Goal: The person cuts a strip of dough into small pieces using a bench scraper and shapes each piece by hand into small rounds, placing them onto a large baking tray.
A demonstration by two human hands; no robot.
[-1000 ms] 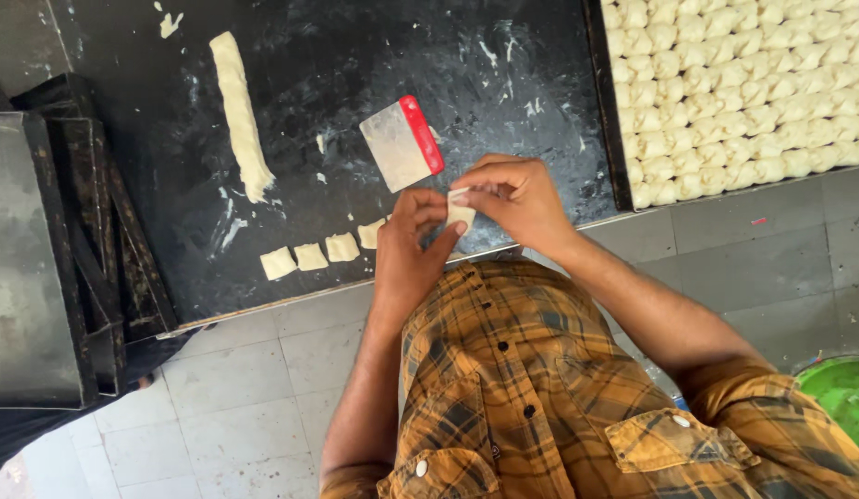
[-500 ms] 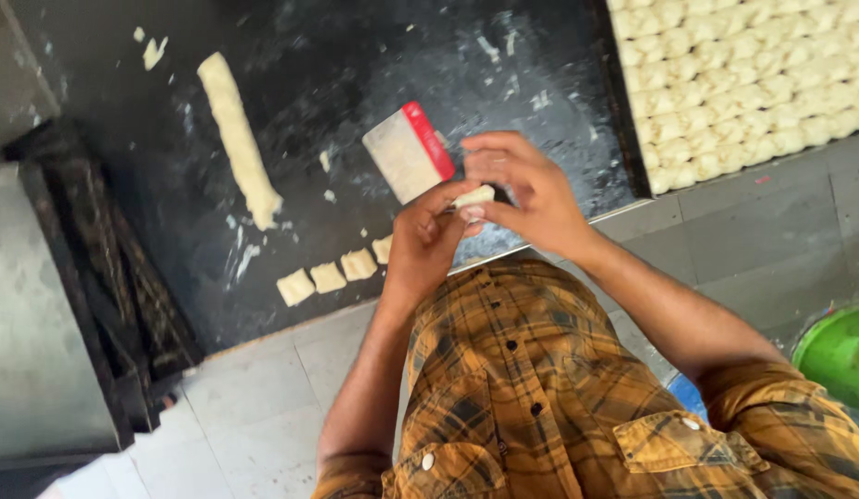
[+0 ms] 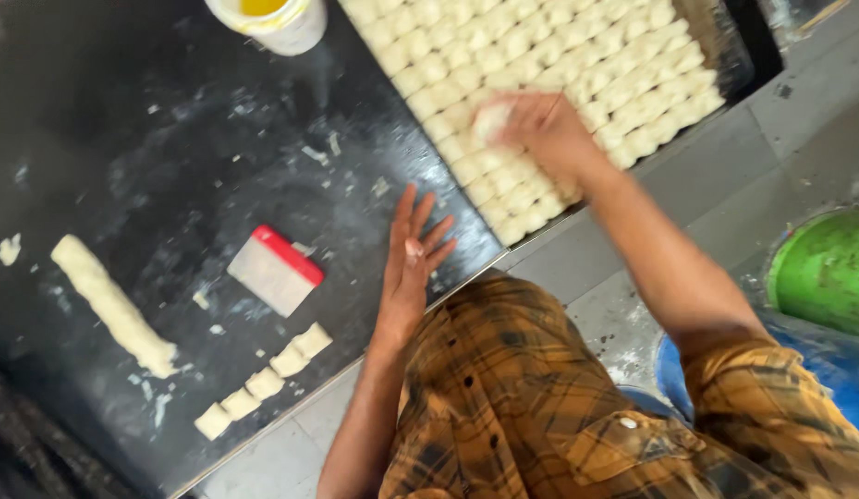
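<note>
A small dough ball is pinched in the grip of the right hand, just over the tray full of dough pieces. It looks a bit blurry, so how tightly it is held cannot be told. The left hand is spread flat, with nothing in it, over the dark worktop.

The step in hand seems to be putting the ball into a row on the tray. It is best set down gently in the gap, close beside the others but not squashed into them. The ball should be held softly so its shape is kept.

On the worktop, a scraper with a red handle is lying near the left hand. A row of cut dough bits and a long dough roll are further left. A cup of yellow liquid is at the top.
</note>
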